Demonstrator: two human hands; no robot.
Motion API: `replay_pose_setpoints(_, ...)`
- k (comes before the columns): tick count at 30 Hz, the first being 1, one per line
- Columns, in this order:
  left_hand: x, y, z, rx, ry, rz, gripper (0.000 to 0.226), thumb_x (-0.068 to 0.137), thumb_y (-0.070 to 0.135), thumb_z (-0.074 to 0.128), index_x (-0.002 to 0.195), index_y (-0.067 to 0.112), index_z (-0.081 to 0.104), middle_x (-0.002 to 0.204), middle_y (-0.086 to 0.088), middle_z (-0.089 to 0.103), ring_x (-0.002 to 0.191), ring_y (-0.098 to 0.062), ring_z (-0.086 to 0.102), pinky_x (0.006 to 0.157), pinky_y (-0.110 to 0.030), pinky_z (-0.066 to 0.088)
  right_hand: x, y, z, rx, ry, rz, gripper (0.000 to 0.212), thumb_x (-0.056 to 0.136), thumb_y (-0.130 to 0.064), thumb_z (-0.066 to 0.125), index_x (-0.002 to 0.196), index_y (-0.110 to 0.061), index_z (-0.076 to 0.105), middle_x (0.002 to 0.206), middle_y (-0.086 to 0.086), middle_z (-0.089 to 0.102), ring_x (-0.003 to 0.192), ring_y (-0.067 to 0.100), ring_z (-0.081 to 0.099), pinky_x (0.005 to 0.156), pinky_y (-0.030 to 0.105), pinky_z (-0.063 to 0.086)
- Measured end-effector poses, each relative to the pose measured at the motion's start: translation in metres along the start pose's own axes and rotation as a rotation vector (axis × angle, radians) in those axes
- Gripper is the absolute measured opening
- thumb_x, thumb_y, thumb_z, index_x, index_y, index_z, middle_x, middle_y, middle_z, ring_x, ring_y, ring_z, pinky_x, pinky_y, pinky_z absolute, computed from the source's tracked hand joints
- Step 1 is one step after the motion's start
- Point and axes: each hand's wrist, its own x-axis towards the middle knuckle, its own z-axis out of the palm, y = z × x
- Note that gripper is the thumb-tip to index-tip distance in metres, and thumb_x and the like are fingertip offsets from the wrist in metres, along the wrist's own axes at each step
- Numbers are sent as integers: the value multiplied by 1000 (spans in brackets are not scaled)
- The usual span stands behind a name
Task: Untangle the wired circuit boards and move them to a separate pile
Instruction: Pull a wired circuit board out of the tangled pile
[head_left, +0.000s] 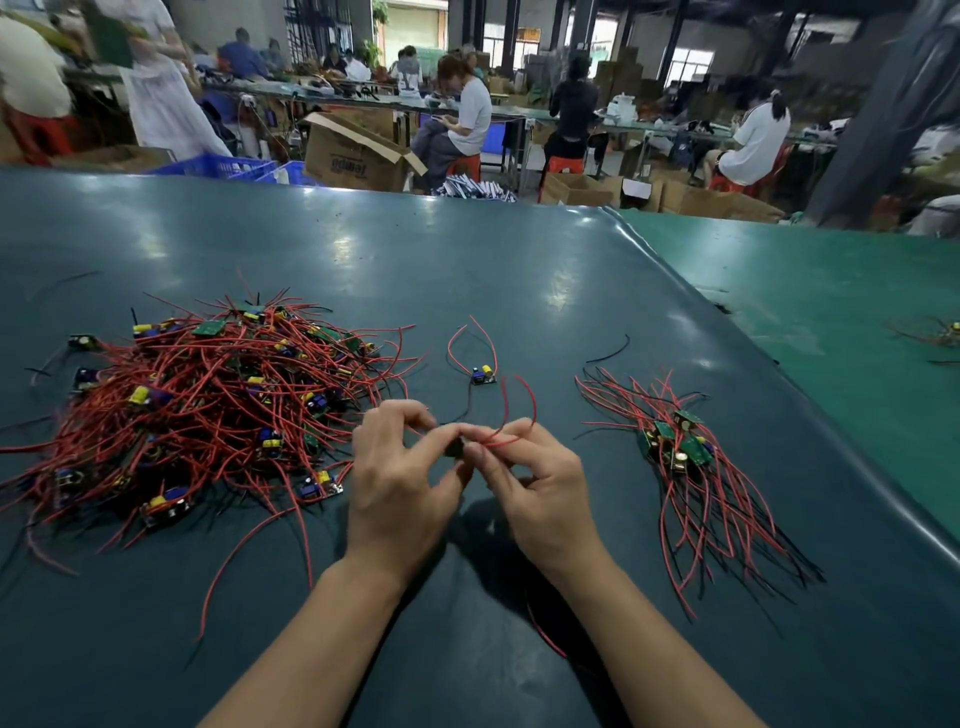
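Fingertips (457, 430) of the left hand (402, 478) and right hand (535, 480) are pinched on one small board's (456, 448) red wires (511, 423). Strands are best eased apart gently, not yanked. Counted: one tangled pile (208, 395) left, one sorted pile (685, 452) right, one loose board (483, 375) between.

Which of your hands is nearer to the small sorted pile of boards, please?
Right. The right hand sits just beside the sorted pile; the left hand is farther, next to the tangled pile.
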Motion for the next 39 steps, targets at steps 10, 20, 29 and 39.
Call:
replay_pose_setpoints(10, -1, 6, -1, -85, 28, 170, 27, 93, 18, 60, 113, 5, 72, 101, -8, 69, 94, -18, 55, 78, -39, 46, 5, -8, -12, 519, 56, 435, 6, 83, -15, 71, 82, -11, 74, 68, 5, 65, 53, 15, 56, 39, 23, 41)
replay_pose_setpoints(20, 0, 4, -3, 10, 25, 273, 20, 89, 19, 71, 106, 11, 76, 98, -1, 72, 77, -24, 64, 70, -40, 47, 21, 4, -27, 578, 440, 552, 13, 87, -9, 70, 74, -9, 73, 59, 1, 62, 40, 6, 40, 37, 15, 28)
replay_pose_setpoints(29, 3, 3, -5, 63, 30, 326, 18, 89, 20, 73, 105, 13, 77, 98, 4, 73, 67, -25, 60, 67, -41, 45, 27, 11, -37, 571, 697, 639, 23, 92, -9, 65, 70, -8, 68, 54, -2, 58, 37, 2, 38, 33, 15, 26)
replay_pose_setpoints(39, 0, 0, -4, 34, 55, 319, 18, 89, 19, 74, 105, 13, 76, 99, 3, 73, 71, -23, 62, 68, -40, 44, 28, 10, -41, 627, 740, 600, 21, 87, -7, 71, 68, -11, 62, 48, -4, 55, 37, 5, 40, 35, 17, 26)
